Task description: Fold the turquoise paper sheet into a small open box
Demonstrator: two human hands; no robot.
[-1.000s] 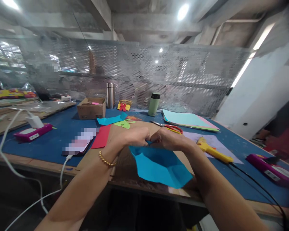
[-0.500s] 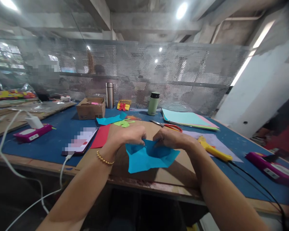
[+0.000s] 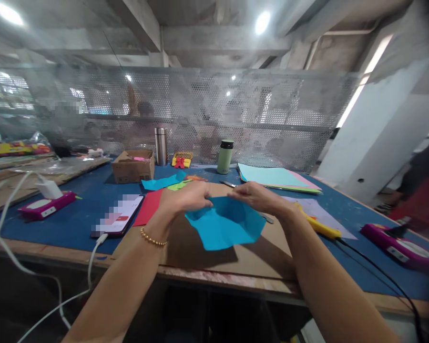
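A creased sheet of blue paper (image 3: 227, 223) hangs above the brown cardboard (image 3: 189, 245), tilted toward me and casting a shadow on it. My left hand (image 3: 193, 196) is closed on the paper's upper left edge. At its upper right edge my right hand (image 3: 255, 195) pinches it between thumb and fingers. Red paper (image 3: 148, 207) lies by my left wrist. Behind my left hand are a second blue piece of paper (image 3: 163, 181) and green paper cutouts (image 3: 177, 186). Scissors (image 3: 229, 184) lie behind my right hand, partly hidden.
A yellow glue gun (image 3: 320, 226) lies on purple paper at right, beside a magenta power strip (image 3: 400, 247). Coloured sheets (image 3: 277, 175), a green bottle (image 3: 225, 156), a steel flask (image 3: 160, 146) and a cardboard box (image 3: 133, 166) stand behind. A phone (image 3: 119, 216) charges at left.
Both hands have raised the blue paper slightly, and its lower edge has changed shape. My right hand has shifted a little to the right. The view has moved slightly.
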